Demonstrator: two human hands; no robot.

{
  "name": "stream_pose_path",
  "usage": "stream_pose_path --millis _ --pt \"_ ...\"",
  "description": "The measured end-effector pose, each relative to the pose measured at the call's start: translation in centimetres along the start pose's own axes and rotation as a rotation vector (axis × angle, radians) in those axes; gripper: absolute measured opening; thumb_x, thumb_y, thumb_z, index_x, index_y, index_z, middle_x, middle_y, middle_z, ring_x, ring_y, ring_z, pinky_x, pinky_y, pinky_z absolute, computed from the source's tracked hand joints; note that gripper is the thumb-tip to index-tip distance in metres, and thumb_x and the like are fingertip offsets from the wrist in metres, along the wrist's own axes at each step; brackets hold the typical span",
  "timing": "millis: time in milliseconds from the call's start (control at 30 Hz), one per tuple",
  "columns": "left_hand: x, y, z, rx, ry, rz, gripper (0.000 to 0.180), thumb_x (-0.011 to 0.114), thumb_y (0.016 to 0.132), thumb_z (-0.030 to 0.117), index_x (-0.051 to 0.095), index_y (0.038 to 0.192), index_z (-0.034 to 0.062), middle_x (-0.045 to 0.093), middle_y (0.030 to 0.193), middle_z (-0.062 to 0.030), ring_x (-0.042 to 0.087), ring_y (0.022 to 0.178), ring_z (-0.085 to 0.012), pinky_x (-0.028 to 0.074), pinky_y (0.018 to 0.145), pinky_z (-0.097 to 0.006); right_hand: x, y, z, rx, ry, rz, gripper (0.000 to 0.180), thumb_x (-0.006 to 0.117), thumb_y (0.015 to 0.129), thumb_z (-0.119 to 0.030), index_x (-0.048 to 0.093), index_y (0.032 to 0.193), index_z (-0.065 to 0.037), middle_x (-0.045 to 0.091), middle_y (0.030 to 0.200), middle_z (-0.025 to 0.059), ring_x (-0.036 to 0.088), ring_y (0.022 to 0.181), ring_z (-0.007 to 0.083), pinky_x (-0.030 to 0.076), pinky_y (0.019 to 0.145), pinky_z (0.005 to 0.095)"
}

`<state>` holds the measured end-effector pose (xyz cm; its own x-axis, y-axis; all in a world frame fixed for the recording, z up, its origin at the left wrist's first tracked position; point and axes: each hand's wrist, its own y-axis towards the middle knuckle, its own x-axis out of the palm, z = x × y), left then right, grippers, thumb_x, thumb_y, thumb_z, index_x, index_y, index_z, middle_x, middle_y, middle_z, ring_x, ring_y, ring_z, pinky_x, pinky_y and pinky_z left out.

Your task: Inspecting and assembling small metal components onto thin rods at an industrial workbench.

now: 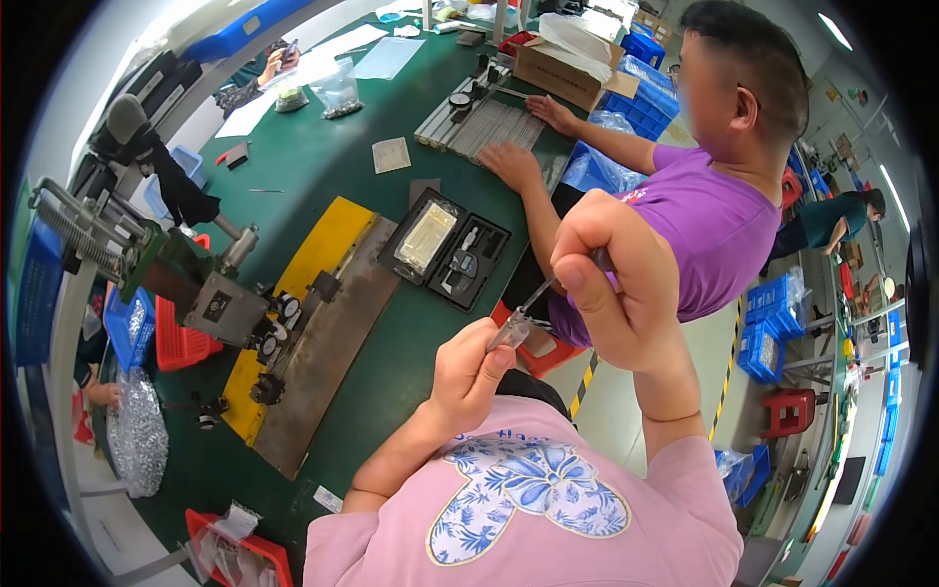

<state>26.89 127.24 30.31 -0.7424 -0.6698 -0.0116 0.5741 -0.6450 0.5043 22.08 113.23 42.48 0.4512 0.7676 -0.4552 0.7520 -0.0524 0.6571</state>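
My left hand [471, 372] pinches a small silvery metal part [510, 334] between thumb and fingertips, held up in front of my chest. My right hand [611, 284] is a closed fist around the handle of a thin metal tool [541, 291]. The tool's tip touches the small part. Both hands hover above the near edge of the green work table [391, 382]. On the table to the left of my hands lies a long grey metal plate with dial gauges [323, 342] on a yellow board [323, 240].
An open black case [445, 249] holding measuring tools lies ahead. A person in a purple shirt [699, 220] beside me has both hands on a grey tray of metal strips [489, 125]. Red bins [181, 342], blue bins [636, 98], a cardboard box [562, 73], and bagged silvery parts [137, 435] surround.
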Motion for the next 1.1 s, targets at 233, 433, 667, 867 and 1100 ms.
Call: stream_pose_path --millis 233,433,667,867,1100 --pt "-0.2 0.1 0.0 -0.02 0.027 -0.015 0.031 0.04 0.087 0.024 0.045 0.067 0.0017 0.044 0.06 -0.0054 0.038 0.052 -0.0126 0.03 0.047 -0.025 -0.3 0.1 0.0 -0.043 -0.065 -0.031 0.01 0.054 0.079 -0.008 0.048 0.076 -0.001 0.048 0.066 0.0055 0.042 0.056 0.0147 0.033 0.05 0.0227" --pt "-0.2 0.2 0.0 -0.016 0.055 -0.036 0.031 0.04 0.087 0.023 0.045 0.066 0.0016 0.044 0.06 -0.0056 0.039 0.052 -0.0135 0.03 0.047 -0.025 -0.3 0.4 -0.7 -0.092 -0.135 -0.059 0.008 0.054 0.078 -0.005 0.048 0.075 -0.001 0.046 0.064 0.0062 0.042 0.055 0.0162 0.033 0.048 0.0246" --pt "-0.1 -0.1 0.0 -0.016 0.035 -0.046 0.025 0.043 0.085 0.016 0.047 0.066 0.0002 0.042 0.058 -0.0083 0.041 0.052 -0.0211 0.034 0.048 -0.029 0.0 0.2 -0.5 -0.055 -0.107 -0.07 0.01 0.057 0.075 -0.004 0.047 0.078 -0.004 0.044 0.064 0.007 0.045 0.052 0.0226 0.036 0.044 0.0287" --pt "-0.8 -0.1 0.3 -0.029 -0.042 0.048 0.033 0.042 0.086 0.027 0.046 0.066 0.0013 0.043 0.06 -0.0055 0.038 0.05 -0.0133 0.029 0.046 -0.025 0.3 -3.0 0.8 0.133 0.135 0.137 0.008 0.051 0.082 -0.008 0.047 0.079 -0.002 0.044 0.065 0.0011 0.038 0.05 0.0055 0.03 0.044 0.0189" --pt "-0.3 0.1 0.5 -0.066 -0.09 0.057 0.04 0.04 0.087 0.035 0.045 0.064 0.0028 0.041 0.06 -0.0024 0.033 0.049 -0.0069 0.023 0.043 -0.021 1.5 -3.9 1.5 0.227 0.028 0.058 0.008 0.054 0.081 -0.01 0.05 0.079 -0.003 0.045 0.065 0.0041 0.042 0.052 0.0098 0.035 0.048 0.0212"
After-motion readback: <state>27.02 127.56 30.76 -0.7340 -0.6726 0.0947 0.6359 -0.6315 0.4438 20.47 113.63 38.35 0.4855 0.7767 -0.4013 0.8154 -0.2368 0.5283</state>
